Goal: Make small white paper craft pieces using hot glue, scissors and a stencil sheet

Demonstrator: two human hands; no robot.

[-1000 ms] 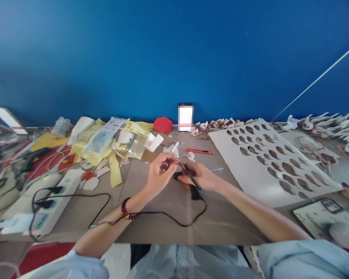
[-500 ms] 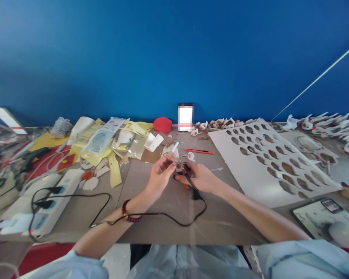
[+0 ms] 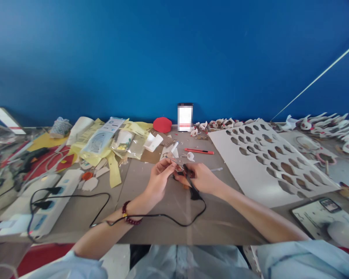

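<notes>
Over the middle of the brown table (image 3: 151,228), my left hand (image 3: 159,179) pinches a small pale piece that I cannot make out. My right hand (image 3: 200,178) is closed round a thin black corded tool (image 3: 191,185) whose tip meets the pinched piece. The tool's black cable (image 3: 174,219) loops across the table toward the white power strip (image 3: 48,203) at the left. A beaded bracelet (image 3: 128,213) sits on my left wrist.
A white board with many cut-out holes (image 3: 267,162) lies at the right. Yellow sheets and plastic packets (image 3: 110,141) pile up at the back left. A red cutter (image 3: 199,151), a red cap (image 3: 162,124), an upright phone (image 3: 185,116) and small white figures (image 3: 322,124) stand behind. A tablet (image 3: 317,215) lies at the right front.
Both hands have drawn slightly closer together and a little lower; the tool's tip has tilted toward the piece in my left fingers.
</notes>
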